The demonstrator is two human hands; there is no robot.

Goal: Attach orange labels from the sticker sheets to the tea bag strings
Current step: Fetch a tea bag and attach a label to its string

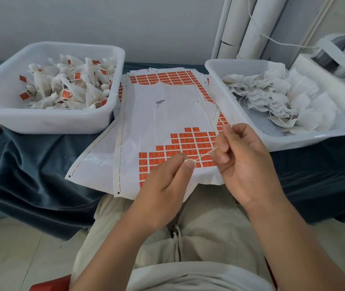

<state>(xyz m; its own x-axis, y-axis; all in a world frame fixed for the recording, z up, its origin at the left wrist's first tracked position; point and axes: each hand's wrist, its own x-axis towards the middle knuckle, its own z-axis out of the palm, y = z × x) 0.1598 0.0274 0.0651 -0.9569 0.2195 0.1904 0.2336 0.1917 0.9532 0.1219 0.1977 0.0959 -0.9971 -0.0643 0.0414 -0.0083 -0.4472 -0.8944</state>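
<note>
Your left hand (pixel 167 181) pinches the string's (pixel 204 154) near end | your right hand (pixel 245 160) pinches its far end | string taut, slanting near-left to far-right over the sheet's (pixel 167 114) near right corner | labels (pixel 188 141) under it, left hand looks nearer.

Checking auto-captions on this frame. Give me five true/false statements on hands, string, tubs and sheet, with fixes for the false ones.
1. The left hand and right hand both pinch one string stretched between them. True.
2. The left tub holds only unlabelled bags. False: its labelled bags carry orange tags.
3. The plain bags in the right tub show no orange tags. True.
4. The top sticker sheet is full. False: its far part is peeled bare, and orange labels remain near the hands.
5. The right hand is inside the right tub. False: it is in front of the tub, over the sheet.
</note>
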